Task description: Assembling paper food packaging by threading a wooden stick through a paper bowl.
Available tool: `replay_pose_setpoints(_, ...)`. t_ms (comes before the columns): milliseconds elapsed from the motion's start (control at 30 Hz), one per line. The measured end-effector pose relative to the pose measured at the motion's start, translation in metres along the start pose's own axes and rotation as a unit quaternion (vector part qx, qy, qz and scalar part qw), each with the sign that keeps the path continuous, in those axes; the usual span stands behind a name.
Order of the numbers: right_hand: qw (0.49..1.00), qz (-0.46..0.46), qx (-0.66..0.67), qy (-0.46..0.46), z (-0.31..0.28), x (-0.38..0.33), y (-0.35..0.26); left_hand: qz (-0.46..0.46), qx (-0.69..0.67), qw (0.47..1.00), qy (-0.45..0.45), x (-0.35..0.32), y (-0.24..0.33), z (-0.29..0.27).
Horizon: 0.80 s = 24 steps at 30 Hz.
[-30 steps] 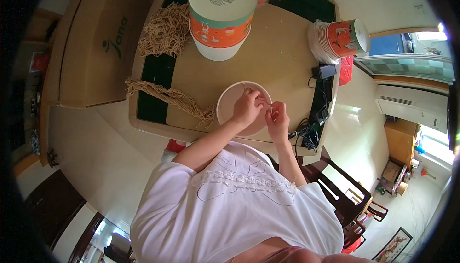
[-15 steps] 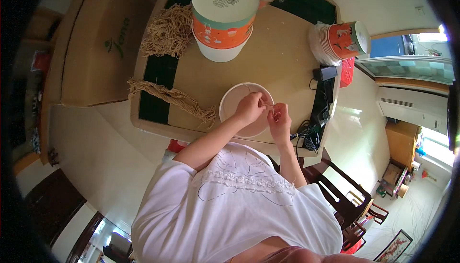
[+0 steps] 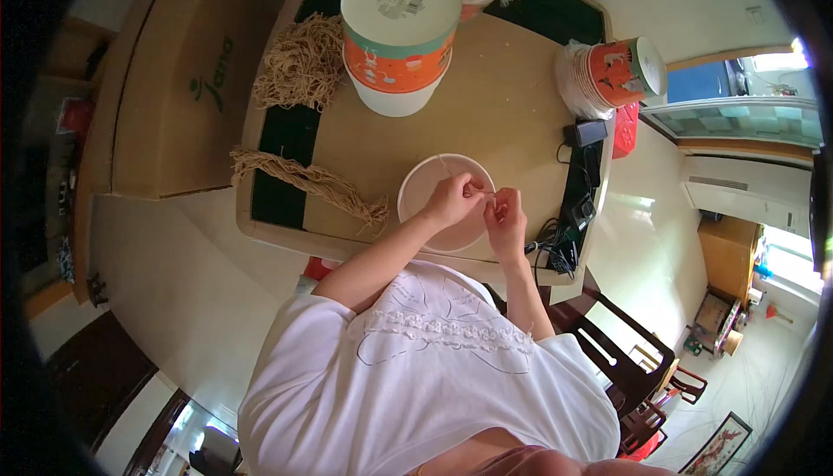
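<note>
A white paper bucket [image 3: 425,188] stands open on the wooden table [image 3: 503,103] just in front of me. My left hand [image 3: 454,200] and my right hand [image 3: 505,216] meet over its near right rim. Both pinch a thin pale string [image 3: 482,191] stretched between their fingertips at the rim. Inside the bucket another thin strand runs across the bottom.
A tall stack of orange and white buckets [image 3: 399,33] stands at the table's far side. Another stack [image 3: 612,72] lies on its side at the right. Bundles of tan string [image 3: 304,59] [image 3: 304,179] lie at the left. A cardboard box [image 3: 173,85] stands left; black cables [image 3: 568,224] right.
Both hands stay at the bucket's rim with small finger movements on the string; nothing else has moved.
</note>
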State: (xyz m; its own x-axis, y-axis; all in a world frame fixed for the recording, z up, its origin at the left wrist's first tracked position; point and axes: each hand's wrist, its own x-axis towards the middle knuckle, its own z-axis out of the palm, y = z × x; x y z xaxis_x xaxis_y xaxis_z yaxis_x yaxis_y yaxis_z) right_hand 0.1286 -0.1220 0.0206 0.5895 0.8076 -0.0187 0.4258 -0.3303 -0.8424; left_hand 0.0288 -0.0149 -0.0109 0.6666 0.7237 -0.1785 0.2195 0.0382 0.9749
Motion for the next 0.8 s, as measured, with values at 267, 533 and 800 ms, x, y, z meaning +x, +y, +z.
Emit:
replay_pose_setpoints(267, 0.999, 0.030, 0.011, 0.020, -0.004, 0.003, 0.002, -0.015, 0.143, 0.989, -0.033, -0.005, -0.006, -0.022)
replay_pose_setpoints(533, 0.999, 0.016, 0.000, 0.042, -0.005, 0.011, 0.001, 0.057, 0.181, 0.982, 0.013, -0.023, 0.038, -0.044)
replay_pose_setpoints(800, 0.995, -0.004, -0.053, 0.083, -0.030, 0.062, 0.020, 0.064, 0.210, 0.976, -0.007, -0.064, 0.080, -0.081)
